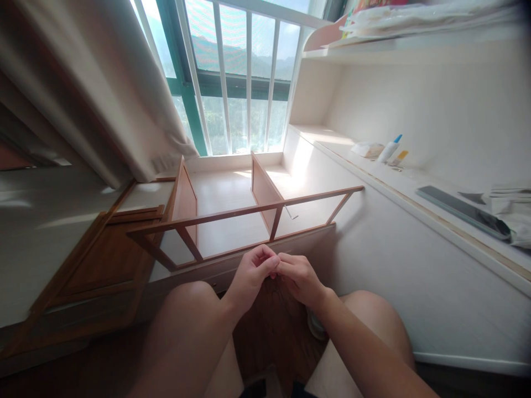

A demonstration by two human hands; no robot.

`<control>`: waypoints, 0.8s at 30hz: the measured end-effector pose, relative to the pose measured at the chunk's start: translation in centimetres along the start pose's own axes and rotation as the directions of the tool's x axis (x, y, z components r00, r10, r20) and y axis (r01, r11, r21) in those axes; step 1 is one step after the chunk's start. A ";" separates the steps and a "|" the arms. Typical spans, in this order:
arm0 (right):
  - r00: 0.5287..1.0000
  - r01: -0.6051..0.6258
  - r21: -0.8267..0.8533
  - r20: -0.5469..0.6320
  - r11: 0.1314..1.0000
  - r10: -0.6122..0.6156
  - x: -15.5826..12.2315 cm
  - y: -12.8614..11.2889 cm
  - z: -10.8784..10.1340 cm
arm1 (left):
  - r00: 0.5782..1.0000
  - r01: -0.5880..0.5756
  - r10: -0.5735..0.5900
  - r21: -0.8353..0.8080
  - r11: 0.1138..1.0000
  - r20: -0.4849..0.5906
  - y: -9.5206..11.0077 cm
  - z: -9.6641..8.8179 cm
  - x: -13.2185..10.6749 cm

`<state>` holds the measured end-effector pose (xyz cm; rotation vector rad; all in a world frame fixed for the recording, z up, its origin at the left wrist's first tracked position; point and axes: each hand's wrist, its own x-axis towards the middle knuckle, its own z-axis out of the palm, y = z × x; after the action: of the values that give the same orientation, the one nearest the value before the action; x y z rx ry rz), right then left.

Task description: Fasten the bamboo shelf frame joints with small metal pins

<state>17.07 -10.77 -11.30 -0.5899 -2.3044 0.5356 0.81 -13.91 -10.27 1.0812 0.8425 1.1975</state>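
Note:
My left hand (251, 276) and my right hand (299, 279) meet fingertip to fingertip above my knees, both pinched closed around something too small to make out. Just beyond them lies a partly built wooden cabinet frame (249, 211) on its back, with brown rails and a white inner panel. An upright divider (263, 190) stands in its middle. A small metal hex key (290, 211) rests on the white panel to the right of the divider.
A loose brown door panel (103, 260) lies on the floor at the left. A white desk unit at the right carries a glue bottle (389, 149), a dark flat device (462, 211) and papers. Curtain and barred window lie ahead.

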 end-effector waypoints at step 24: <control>0.933 -0.002 -0.123 0.358 0.992 0.046 -1.8 0.9 -0.7 | 0.922 0.285 -0.374 0.480 0.829 0.098 -1.2 -1.8 0.2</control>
<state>18.95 -10.92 -12.25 -0.6196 -2.6962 0.5563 -0.49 -13.34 -11.92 1.3373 1.1443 0.5978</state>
